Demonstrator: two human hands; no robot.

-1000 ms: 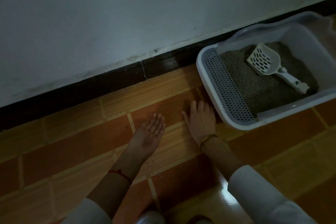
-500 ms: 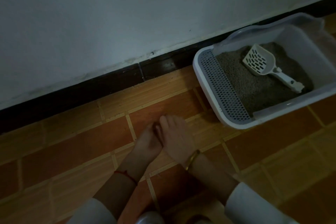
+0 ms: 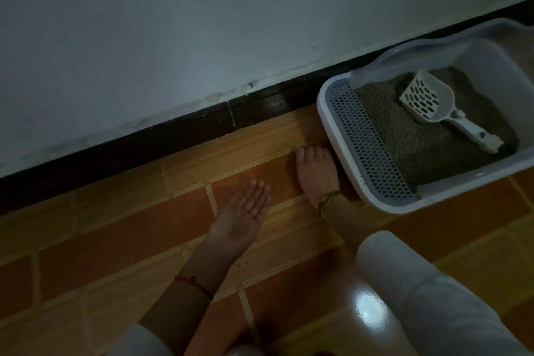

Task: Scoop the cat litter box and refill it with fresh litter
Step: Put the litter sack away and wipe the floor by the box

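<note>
The two hands, pressed together half a second ago over the orange-and-tan tiled floor (image 3: 121, 243), are now seen parted again. The right hand (image 3: 316, 173) has been carried back toward the white plastic litter box with the grey perforated step (image 3: 372, 150) and is laid palm down on the tile, fingers straight and together, just beside the box's near corner; whether it touches the wall of the box cannot be told. The left hand (image 3: 241, 221) is held palm up, fingers extended and slightly cupped, with a few dark specks on the palm that may be grains; nothing is gripped by either hand. From this it is judged that stray litter is being swept off the floor by the right hand into the left, a tidying step beside the main work. The box itself stands against the dark skirting board (image 3: 173, 136) below the pale wall (image 3: 202, 23), and the grey granular cat litter (image 3: 410, 139) lies spread inside it. The white slotted plastic scoop (image 3: 430, 102) rests on the litter, unheld, its handle pointing to the box's far right corner. Small grains are scattered on the tiles near the skirting. The scene is dim, so fine grains are hard to make out. White sleeves (image 3: 427, 292) are seen at the lower edge, and no bag of fresh litter is in view.
</note>
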